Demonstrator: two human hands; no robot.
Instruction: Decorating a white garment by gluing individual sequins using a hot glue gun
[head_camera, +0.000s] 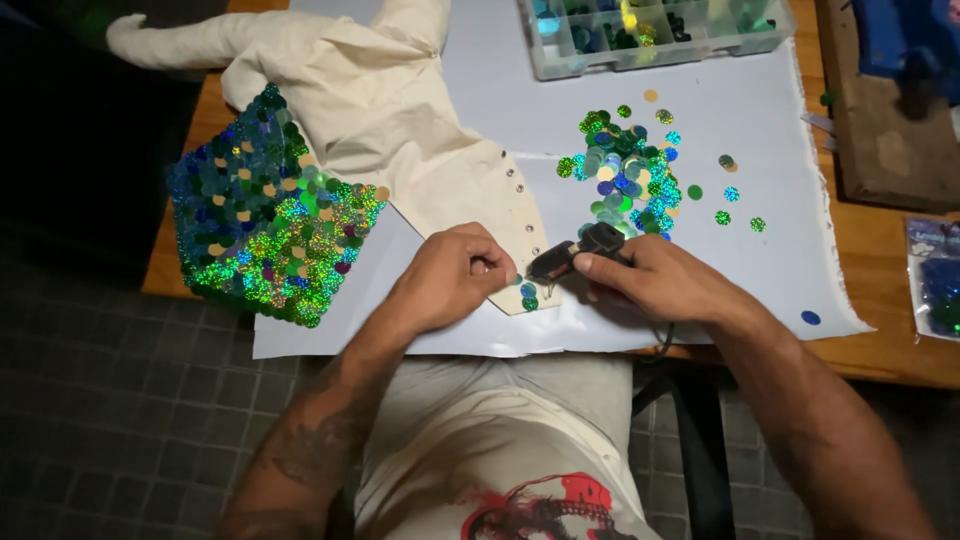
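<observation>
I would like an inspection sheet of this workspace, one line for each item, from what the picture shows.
Surface: wooden table covered by a white sheet.
Job's things: cream fabric piece, partly covered in shiny sequins; black glue gun; loose sequin pile.
Clutter: clear compartment box of sequins; wooden block; plastic bag at the right edge.
Grippers: left hand pinches the fabric edge; right hand holds the glue gun, nozzle at the edge.
Cables: a dark cord drops below the right hand.
Surroundings: dark tiled floor.
</observation>
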